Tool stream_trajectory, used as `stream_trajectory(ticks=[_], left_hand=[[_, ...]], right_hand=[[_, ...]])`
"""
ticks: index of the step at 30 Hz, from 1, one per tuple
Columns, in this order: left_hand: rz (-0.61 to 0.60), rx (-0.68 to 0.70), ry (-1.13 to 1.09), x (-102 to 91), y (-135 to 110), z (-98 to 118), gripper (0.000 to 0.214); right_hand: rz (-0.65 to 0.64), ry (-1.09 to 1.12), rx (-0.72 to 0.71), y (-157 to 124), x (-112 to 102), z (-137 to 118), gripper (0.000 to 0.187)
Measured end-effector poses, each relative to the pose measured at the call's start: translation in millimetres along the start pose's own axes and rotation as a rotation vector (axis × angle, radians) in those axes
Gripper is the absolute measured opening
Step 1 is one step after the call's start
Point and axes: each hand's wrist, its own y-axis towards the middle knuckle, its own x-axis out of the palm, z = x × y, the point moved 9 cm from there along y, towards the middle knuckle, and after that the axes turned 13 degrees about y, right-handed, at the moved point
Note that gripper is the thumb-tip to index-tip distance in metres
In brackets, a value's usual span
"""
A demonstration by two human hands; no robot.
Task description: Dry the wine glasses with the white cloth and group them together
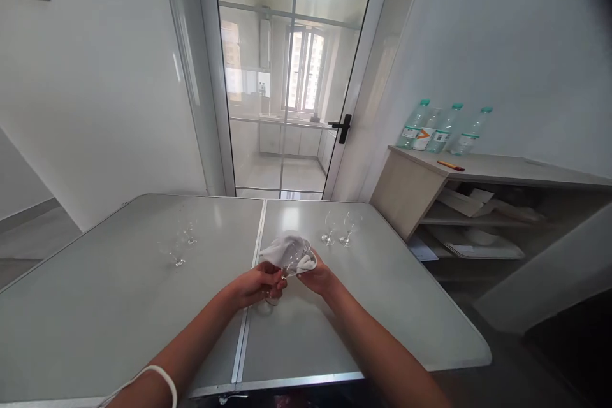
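Above the middle of the table, my left hand (262,284) is closed around the stem of a clear wine glass (271,299), its foot toward me. A white cloth (280,247) drapes over the glass's bowl. My right hand (313,275) grips this cloth from the right, its fingers largely hidden under it. Two more wine glasses (348,229) stand upright beyond my right hand. On the left half of the table are two other clear glasses (178,259), hard to make out against the grey top.
A metal seam (242,338) divides the grey table (105,325). On the right is a low shelf unit (415,191) with plastic bottles (444,129) and an orange-handled tool (450,166) on top. Behind the table is a glass door (258,172) with a black handle (344,129).
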Motion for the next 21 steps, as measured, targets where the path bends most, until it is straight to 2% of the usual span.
stream_trajectory(ticks=[3, 5, 7, 9, 12, 15, 18, 21], left_hand=[[0.211, 0.155, 0.260, -21.8, 2.2, 16.5, 0.035], [0.385, 0.257, 0.537, -34.9, -1.9, 30.1, 0.032], [0.557, 0.343, 0.860, -40.5, -10.6, 43.8, 0.029], [0.669, 0.365, 1.172, -38.2, -17.8, 51.6, 0.023], [0.676, 0.294, 1.540, -29.2, -18.7, 51.6, 0.014], [0.584, 0.240, 1.752, -22.1, -15.2, 48.1, 0.010], [0.502, 0.253, 1.813, -19.4, -13.8, 47.0, 0.013], [0.517, 0.276, 1.735, -21.4, -16.1, 50.9, 0.015]], right_hand=[[0.033, -0.073, -0.074, 5.2, -0.7, -3.7, 0.054], [0.119, -0.107, -0.121, 8.7, -8.1, -4.2, 0.059], [0.214, -0.153, -0.142, 9.7, -17.3, -5.5, 0.061], [0.231, -0.269, -0.132, 9.3, -20.2, -11.4, 0.059], [0.081, -0.579, -0.066, 7.7, -11.0, -24.3, 0.059], [-0.070, -0.837, -0.068, 3.2, -2.6, -34.1, 0.060], [-0.153, -1.020, -0.200, -1.0, 7.1, -37.4, 0.048], [-0.255, -1.094, -0.380, -7.8, 25.1, -37.0, 0.035]])
